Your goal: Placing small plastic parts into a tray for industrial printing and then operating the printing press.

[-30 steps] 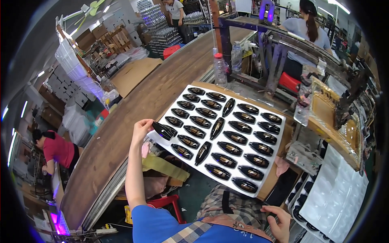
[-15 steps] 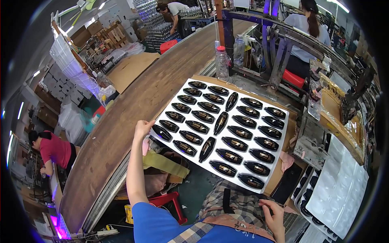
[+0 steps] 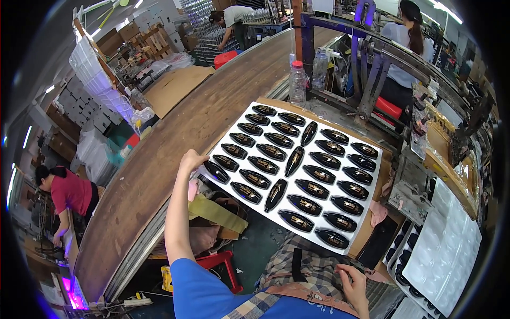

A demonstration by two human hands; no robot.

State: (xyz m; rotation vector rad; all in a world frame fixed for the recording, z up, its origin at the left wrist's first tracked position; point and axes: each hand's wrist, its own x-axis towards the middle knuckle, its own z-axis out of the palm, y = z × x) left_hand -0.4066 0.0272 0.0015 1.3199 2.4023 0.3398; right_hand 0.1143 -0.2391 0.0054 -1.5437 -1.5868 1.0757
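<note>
Centrally, a flat white moulded plastic tray (image 3: pixel 297 173) filled with glossy black oval pieces lies tilted over the edge of a brown cardboard-topped bench (image 3: pixel 385 159). Its near-left corner is gripped by the left hand (image 3: pixel 192 159), fingers curled closed on the rim. The right hand (image 3: pixel 355 282) rests on the plaid-covered lap, well below the tray, fingers loosely bent and holding nothing that can be made out.

Behind the tray's far-left corner stands one clear plastic bottle with a red cap (image 3: pixel 297 85), touching nothing on the tray; a second clear bottle (image 3: pixel 320 66) stands just right of it. Left of the tray runs a long curved brown wooden conveyor surface (image 3: pixel 175 138). Right of the tray lie empty white blister trays (image 3: pixel 443 239).

On the tray I count about twenty-seven black pieces: three set lengthwise down the middle, the rest crosswise in four columns.
</note>
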